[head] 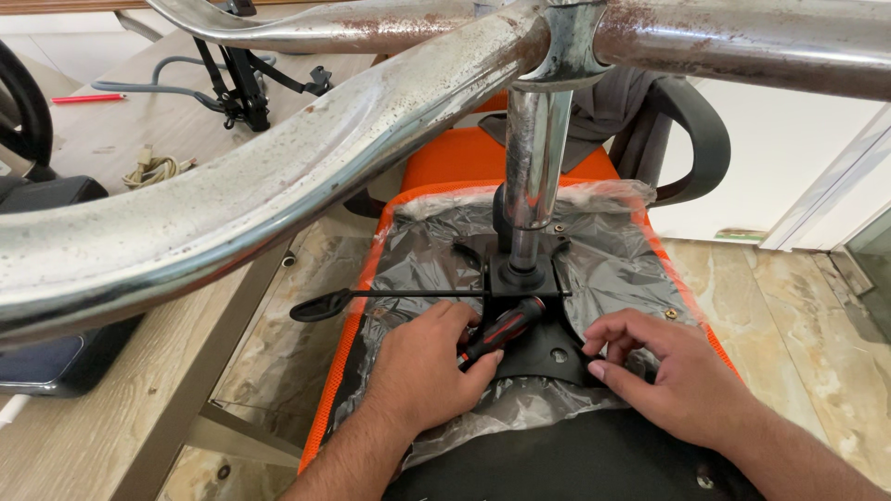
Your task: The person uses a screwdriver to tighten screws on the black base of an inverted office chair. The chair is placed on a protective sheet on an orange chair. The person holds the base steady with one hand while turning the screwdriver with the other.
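Screwdriver work is what your left hand (422, 371) is set up for: its fingers are wrapped tight around the black-and-red rubber-gripped screwdriver handle (504, 328), which slants up toward the centre of the frame, just below the black metal mounting plate (538, 357) on the underside of the upturned orange office chair seat (464, 158). The tip is hidden behind the handle and your knuckles, so I cannot tell whether it sits in a screw head. Check that by feel before you turn, and keep the shaft square to the plate (a slanted driver is the likeliest way to chew a screw head).

Your right hand (682, 371), at the lower right of the frame, lies flat with its fingers spread and curled lightly on the plate's edge and the crinkled clear plastic wrap (613, 250); it grips nothing. Press down there firmly so the plate cannot twist while you drive.

Watch the thin black adjustment lever (390, 297) running left across the middle of the frame, close above your left knuckles: it could catch your hand mid-turn. The rusty chrome star base legs (278, 176) fill the top of the frame and the chrome gas-lift column (535, 158) stands at centre, so keep your head clear.
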